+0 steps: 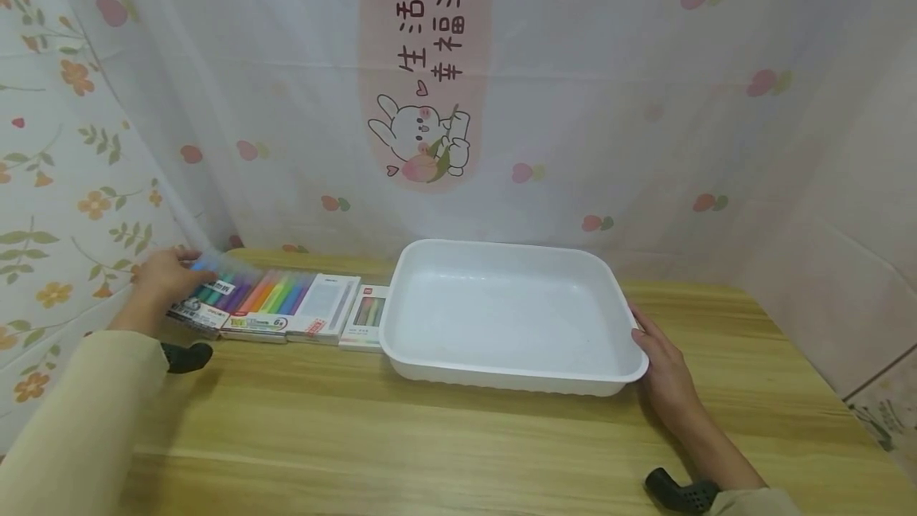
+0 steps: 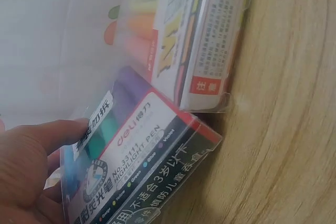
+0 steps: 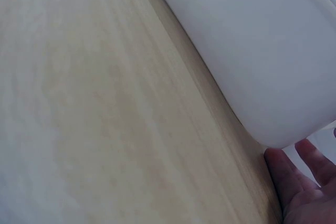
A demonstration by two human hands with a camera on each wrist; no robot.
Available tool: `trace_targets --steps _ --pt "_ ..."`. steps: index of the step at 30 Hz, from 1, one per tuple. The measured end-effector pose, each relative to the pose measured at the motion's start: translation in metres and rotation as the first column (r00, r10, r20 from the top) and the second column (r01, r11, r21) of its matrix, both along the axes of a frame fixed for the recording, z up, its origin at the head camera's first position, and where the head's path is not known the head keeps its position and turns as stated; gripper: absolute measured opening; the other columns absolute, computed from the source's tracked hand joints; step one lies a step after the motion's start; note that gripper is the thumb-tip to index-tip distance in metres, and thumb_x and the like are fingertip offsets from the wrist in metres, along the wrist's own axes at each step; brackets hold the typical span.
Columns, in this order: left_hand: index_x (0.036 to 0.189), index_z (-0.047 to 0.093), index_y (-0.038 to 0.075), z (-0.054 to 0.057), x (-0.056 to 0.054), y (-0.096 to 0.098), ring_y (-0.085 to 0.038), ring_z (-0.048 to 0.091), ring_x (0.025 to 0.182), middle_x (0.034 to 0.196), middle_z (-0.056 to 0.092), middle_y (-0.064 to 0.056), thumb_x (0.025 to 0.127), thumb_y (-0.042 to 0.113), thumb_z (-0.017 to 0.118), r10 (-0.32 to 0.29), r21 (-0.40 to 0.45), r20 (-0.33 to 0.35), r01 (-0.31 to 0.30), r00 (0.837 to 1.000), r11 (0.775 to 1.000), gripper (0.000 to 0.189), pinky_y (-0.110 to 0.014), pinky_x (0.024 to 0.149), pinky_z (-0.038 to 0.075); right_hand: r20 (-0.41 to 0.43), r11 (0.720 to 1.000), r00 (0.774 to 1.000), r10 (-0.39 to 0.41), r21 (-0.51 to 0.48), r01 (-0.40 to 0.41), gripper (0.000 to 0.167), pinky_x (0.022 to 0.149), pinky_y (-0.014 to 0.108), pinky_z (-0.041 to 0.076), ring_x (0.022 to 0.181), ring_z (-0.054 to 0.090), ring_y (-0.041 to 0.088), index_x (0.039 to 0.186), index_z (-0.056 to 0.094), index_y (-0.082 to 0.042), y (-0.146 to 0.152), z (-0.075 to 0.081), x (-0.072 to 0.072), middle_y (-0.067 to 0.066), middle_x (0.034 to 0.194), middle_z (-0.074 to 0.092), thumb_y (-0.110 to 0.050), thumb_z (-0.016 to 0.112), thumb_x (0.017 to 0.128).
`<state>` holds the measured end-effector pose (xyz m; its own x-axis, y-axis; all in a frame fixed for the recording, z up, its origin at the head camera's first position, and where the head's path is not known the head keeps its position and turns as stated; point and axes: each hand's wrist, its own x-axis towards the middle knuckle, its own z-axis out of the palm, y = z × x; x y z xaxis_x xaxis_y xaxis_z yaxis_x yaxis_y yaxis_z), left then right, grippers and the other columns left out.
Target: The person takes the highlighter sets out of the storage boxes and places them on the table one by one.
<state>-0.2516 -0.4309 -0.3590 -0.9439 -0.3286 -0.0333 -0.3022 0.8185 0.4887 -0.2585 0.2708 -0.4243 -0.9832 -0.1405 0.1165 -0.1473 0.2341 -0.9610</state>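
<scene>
At the left end of a row of packs, my left hand (image 1: 166, 277) grips a clear pack of highlighters (image 1: 222, 289) by its left side. In the left wrist view, that highlighter pack (image 2: 136, 156) is tilted, its purple and green pens showing through the plastic. Right beside it stands a second pack of colored pens (image 1: 272, 293), pink through purple. My right hand (image 1: 666, 373) touches the right side of a white rectangular tray (image 1: 501, 377). In the right wrist view, extended fingers (image 3: 283, 174) meet the tray's lower corner (image 3: 268, 135); part of the hand is out of frame.
Between the pen packs and the tray lie a white box (image 1: 325, 305) and a smaller white box (image 1: 364, 317) with colored sticks in its window. All rest on a wood-grain table (image 1: 430, 452). A printed curtain (image 1: 501, 102) hangs behind, another cloth (image 1: 64, 181) at left.
</scene>
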Motion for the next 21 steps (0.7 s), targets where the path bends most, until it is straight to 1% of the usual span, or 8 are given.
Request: trace_targets --steps 3,5,8,13,19,21 --pt "0.142 0.038 -0.017 -0.003 0.0 0.001 -0.063 0.041 0.123 0.139 0.039 -0.047 0.094 0.025 0.06 0.002 0.004 -0.002 -0.002 1.0 1.0 0.068 -0.069 0.106 0.034 0.003 1.0 1.0 -0.007 0.019 0.007 0.058 0.094 0.001 0.04 0.122 0.042 -0.021 0.161 0.026 -0.015 0.0 0.0 0.0 0.012 0.169 0.022 -0.04 0.036 0.11" --pt "0.142 0.037 -0.018 -0.004 0.0 0.002 -0.063 0.04 0.125 0.139 0.037 -0.048 0.094 0.025 0.06 0.004 0.005 0.0 -0.004 1.0 1.0 0.068 -0.068 0.107 0.035 0.007 1.0 1.0 -0.01 0.028 0.01 0.058 0.094 0.001 0.04 0.122 0.042 -0.021 0.161 0.026 -0.015 0.001 0.0 -0.001 0.013 0.169 0.022 -0.04 0.035 0.11" --pt "0.142 0.034 -0.02 -0.007 0.001 0.002 -0.064 0.036 0.129 0.142 0.033 -0.049 0.095 0.026 0.061 -0.007 0.018 0.015 0.006 1.0 1.0 0.071 -0.068 0.11 0.033 0.014 0.999 1.0 -0.016 0.048 0.015 0.059 0.094 0.0 0.039 0.124 0.04 -0.021 0.162 0.025 -0.016 0.001 0.0 -0.001 0.013 0.169 0.021 -0.042 0.035 0.11" --pt "0.142 0.028 -0.023 -0.009 0.003 0.004 -0.064 0.031 0.133 0.144 0.029 -0.049 0.097 0.029 0.06 -0.033 0.037 0.069 0.03 0.997 0.999 0.076 -0.068 0.113 0.03 0.025 0.999 1.0 -0.015 0.049 0.014 0.059 0.094 0.0 0.039 0.127 0.038 -0.02 0.162 0.025 -0.018 0.001 0.0 -0.001 0.011 0.17 0.019 -0.043 0.035 0.11" --pt "0.143 0.024 -0.024 -0.011 0.003 0.006 -0.064 0.028 0.134 0.146 0.027 -0.047 0.098 0.038 0.057 -0.012 0.053 0.136 0.005 0.991 0.999 0.083 -0.067 0.114 0.03 0.019 1.0 1.0 0.007 0.005 -0.007 0.059 0.095 0.001 0.039 0.124 0.041 -0.022 0.162 0.024 -0.014 0.0 0.0 -0.001 0.005 0.17 0.023 -0.04 0.035 0.11" --pt "0.143 0.023 -0.025 -0.011 0.003 0.006 -0.064 0.026 0.135 0.147 0.025 -0.048 0.099 0.037 0.055 -0.009 0.057 0.149 0.001 0.989 0.998 0.082 -0.068 0.114 0.029 0.011 1.0 1.0 0.013 0.001 -0.013 0.059 0.096 0.001 0.038 0.124 0.04 -0.023 0.162 0.024 -0.013 -0.001 0.0 -0.001 0.004 0.169 0.024 -0.04 0.035 0.11"
